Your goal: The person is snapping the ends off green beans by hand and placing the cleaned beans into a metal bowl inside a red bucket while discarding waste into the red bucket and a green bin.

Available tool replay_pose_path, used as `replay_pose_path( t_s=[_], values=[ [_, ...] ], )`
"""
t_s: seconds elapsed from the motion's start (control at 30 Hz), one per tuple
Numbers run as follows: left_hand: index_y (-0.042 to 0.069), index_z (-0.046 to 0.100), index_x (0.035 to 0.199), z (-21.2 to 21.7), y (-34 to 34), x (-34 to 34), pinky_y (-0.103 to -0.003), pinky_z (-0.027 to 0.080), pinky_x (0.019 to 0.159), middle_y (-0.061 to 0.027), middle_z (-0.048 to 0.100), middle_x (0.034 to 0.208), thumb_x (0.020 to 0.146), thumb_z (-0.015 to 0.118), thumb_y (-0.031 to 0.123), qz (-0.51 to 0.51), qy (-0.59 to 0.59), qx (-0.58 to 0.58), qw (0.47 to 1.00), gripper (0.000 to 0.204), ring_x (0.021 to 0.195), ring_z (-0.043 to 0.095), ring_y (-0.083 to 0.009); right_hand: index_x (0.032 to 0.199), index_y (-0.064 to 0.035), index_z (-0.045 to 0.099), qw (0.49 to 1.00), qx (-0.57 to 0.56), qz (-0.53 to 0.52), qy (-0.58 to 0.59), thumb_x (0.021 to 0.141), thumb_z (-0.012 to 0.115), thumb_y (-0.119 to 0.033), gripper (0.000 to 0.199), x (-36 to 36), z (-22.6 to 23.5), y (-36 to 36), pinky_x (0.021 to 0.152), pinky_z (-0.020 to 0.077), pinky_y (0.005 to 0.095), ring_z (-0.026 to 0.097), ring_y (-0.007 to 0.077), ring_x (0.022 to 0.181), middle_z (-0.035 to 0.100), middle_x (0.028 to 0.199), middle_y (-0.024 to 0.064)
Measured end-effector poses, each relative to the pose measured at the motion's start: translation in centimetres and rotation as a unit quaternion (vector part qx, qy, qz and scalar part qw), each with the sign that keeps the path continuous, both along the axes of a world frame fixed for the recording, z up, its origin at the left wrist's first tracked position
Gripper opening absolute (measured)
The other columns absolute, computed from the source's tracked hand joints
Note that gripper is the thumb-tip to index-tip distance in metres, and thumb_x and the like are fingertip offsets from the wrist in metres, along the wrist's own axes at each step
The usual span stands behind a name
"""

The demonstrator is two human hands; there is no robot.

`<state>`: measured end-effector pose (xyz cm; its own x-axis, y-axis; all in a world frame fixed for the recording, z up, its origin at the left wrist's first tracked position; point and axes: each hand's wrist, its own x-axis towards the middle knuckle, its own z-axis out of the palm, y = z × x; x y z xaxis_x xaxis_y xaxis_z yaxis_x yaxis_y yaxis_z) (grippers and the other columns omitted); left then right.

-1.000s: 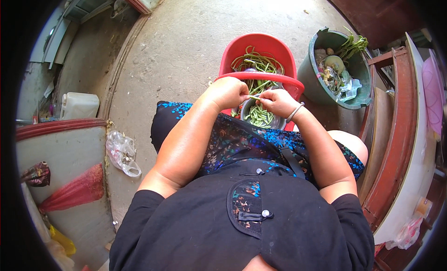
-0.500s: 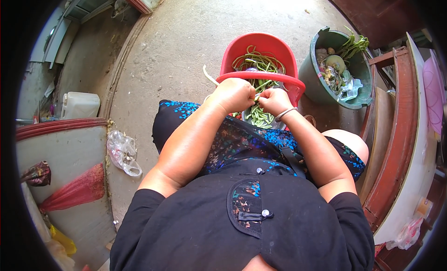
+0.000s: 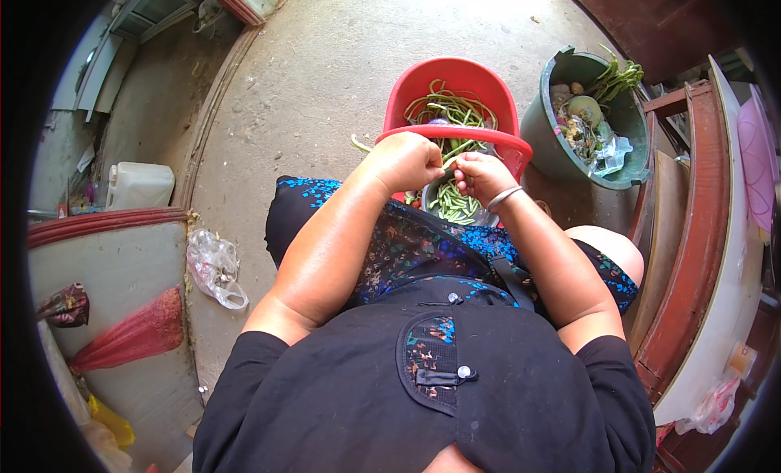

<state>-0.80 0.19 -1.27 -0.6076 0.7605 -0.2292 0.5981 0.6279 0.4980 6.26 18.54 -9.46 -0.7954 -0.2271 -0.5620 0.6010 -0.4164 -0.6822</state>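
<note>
My left hand (image 3: 409,161) is closed around a long green bean (image 3: 360,143), whose tail sticks out to the left past the wrist. The bean's other end reaches toward my right hand (image 3: 484,178), which pinches it between thumb and fingertips. Just below both hands sits a bowl (image 3: 492,219) of short cut bean pieces (image 3: 455,204), partly hidden by my left hand and lap. Beyond them stands a red plastic basket (image 3: 455,73) with a band across its near side. Whole long beans (image 3: 468,111) lie coiled inside it.
A dark green bin (image 3: 537,123) with vegetable scraps and plastic stands right of the basket. Farther right is a reddish wooden frame (image 3: 691,253). On the floor at left lies a clear plastic bag (image 3: 213,265); a white jug (image 3: 142,187) stands behind a low partition (image 3: 122,257).
The bean's tail has drawn in closer to my left wrist. My right hand has moved slightly right, widening the gap between the hands, and its fingers have loosened a little.
</note>
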Motion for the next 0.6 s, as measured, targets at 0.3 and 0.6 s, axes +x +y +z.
replay_pose_path(
  t_s=[0.3, 0.6],
  values=[
    [0.012, 0.072, 0.087, -0.1, -0.6, -0.4, -0.037, 0.051, 0.070, -0.0117, 0.067, 0.080, 0.078, 0.065, 0.026, 0.056, -0.033, 0.010, 0.998, 0.017, 0.076, 0.065, -0.0273, 0.096, -0.0014, 0.061, 0.935, -0.171, 0.279, 0.134, 0.091, 0.057, -0.017, 0.017, 0.5, 4.6, 1.5, 0.060, 0.0430, 0.0203, 0.053, 0.0071, 0.067, 0.057, 0.076, -0.0003],
    [0.011, 0.072, 0.087, -0.3, -0.3, -0.2, -0.036, 0.050, 0.070, -0.0120, 0.067, 0.079, 0.076, 0.069, 0.022, 0.029, -0.072, -0.007, 0.997, 0.016, 0.075, 0.065, -0.0259, 0.093, -0.0071, 0.061, 0.987, 0.103, 0.076, 0.096, 0.091, 0.060, -0.021, 0.014, -0.6, 3.0, 2.1, 0.058, 0.0426, 0.0166, 0.052, 0.0034, 0.066, 0.058, 0.076, -0.0030]
  ],
)
